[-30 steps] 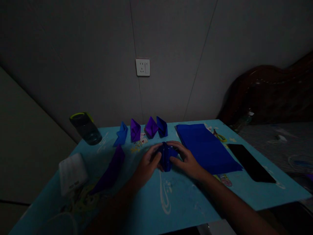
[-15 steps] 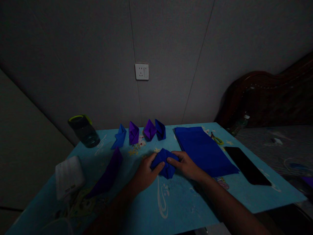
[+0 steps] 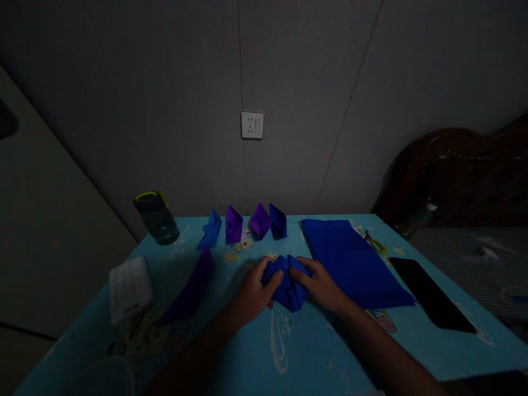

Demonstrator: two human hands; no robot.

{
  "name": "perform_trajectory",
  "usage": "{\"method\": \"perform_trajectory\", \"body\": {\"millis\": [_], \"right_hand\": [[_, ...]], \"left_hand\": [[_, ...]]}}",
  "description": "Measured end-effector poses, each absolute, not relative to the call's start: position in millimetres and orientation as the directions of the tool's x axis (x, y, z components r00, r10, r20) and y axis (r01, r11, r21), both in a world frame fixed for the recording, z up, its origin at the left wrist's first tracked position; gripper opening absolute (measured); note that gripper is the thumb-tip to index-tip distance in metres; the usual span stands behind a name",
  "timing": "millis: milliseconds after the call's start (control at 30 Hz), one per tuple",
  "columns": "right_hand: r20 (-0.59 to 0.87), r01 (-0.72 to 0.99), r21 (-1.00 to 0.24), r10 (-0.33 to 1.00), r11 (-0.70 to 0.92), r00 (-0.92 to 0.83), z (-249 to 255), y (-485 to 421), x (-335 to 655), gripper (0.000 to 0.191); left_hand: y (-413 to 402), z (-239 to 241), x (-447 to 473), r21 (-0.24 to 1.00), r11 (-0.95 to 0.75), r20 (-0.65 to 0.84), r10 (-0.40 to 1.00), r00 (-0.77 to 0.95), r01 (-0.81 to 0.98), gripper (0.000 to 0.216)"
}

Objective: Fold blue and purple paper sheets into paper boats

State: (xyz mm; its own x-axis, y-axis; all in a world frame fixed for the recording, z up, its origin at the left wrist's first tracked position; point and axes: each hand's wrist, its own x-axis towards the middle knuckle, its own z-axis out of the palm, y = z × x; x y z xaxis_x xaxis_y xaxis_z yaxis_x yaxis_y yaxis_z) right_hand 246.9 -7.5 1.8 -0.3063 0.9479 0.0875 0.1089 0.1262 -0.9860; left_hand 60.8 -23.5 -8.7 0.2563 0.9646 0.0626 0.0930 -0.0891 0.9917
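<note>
Between my two hands is a folded piece of blue paper (image 3: 291, 297), with creased flaps and a split down its middle. My left hand (image 3: 260, 283) grips its left side, thumb on top and fingers underneath. On the right side my right hand (image 3: 319, 281) pinches it the same way, thumb pressed on a flap. Behind it stand folded paper boats: a light blue one (image 3: 211, 230), a purple one (image 3: 234, 225), another purple one (image 3: 260, 222) and a dark blue one (image 3: 278, 222). A longer purple paper boat (image 3: 190, 289) lies left of my left hand.
A stack of blue paper (image 3: 355, 264) lies at the right, with scissors (image 3: 376, 243) and a black phone (image 3: 429, 294) beyond it. At the left are a water bottle (image 3: 159, 220) and a white power bank (image 3: 131, 290) with a cable. A wall socket (image 3: 252, 125) is behind the table.
The flaps of the blue paper have parted further along the middle, and its lower end hangs lower. Both hands keep their hold. The view has shifted slightly to the left.
</note>
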Motion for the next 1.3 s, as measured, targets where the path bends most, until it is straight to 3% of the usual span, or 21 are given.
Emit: {"method": "perform_trajectory", "body": {"millis": [267,433,567,700,800,967,1033,1133,1300], "right_hand": [[0.159,0.012,-0.987,0.984,0.161,-0.076,-5,1,253,0.039],[0.194,-0.107,-0.975,0.981,0.195,0.028,-7,6,257,0.043],[0.192,-0.15,-0.965,0.971,0.213,0.143,-10,10,258,0.043],[0.23,-0.174,-0.948,0.951,0.267,0.207,-7,11,260,0.04],[0.276,-0.121,-0.945,0.939,0.304,0.204,0,8,262,0.034],[0.364,0.072,-0.931,0.919,0.358,0.152,2,1,263,0.028],[0.378,0.123,-0.923,0.921,0.365,0.1,-1,-1,261,0.027],[0.379,0.162,-0.914,0.925,0.373,0.007,-6,-5,256,0.026],[0.352,0.058,-0.934,0.936,0.352,-0.011,-5,-6,250,0.033]], "left_hand": [[-14,-5,55,0.976,-0.208,0.206,0.978,0.045,0.06,0.018],[-10,-6,51,0.983,-0.158,0.154,0.987,-0.05,-0.091,0.024],[-10,-4,49,0.98,-0.128,0.12,0.991,-0.064,-0.153,0.025],[-11,-2,50,0.984,-0.161,0.162,0.987,0.005,-0.081,0.02],[-13,-2,51,0.969,-0.245,0.239,0.961,0.142,0.027,0.011],[-21,-5,51,0.881,-0.392,0.301,0.896,0.325,0.265,0.025],[-24,-6,54,0.869,-0.384,0.284,0.903,0.322,0.311,0.029],[-26,-8,60,0.862,-0.362,0.274,0.922,0.273,0.356,0.02],[-25,-9,64,0.915,-0.285,0.249,0.956,0.158,0.285,0.018]]}}
